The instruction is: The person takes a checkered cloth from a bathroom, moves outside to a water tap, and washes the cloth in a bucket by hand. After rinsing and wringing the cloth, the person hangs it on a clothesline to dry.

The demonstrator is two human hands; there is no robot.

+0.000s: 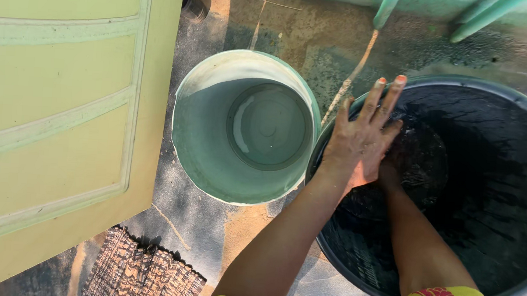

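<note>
1. Left hand: raised over the near-left rim of the black tub, fingers stretched out and slightly spread, palm facing right toward the tub's inside; holds nothing.
2. Right hand: mostly hidden behind the left hand, reaching into the tub's dark water; whether its fingers are spread or closed cannot be told.
3. Black tub: large, round, standing on the floor at right, filled with dark, rippling water.
4. Green bucket: round, pale green, upright on the floor just left of the tub, rims almost touching.
5. Door: yellow-green panelled, at left.
6. Mat: brown, woven, on the floor below the door.
7. Floor: wet, stained concrete.
</note>
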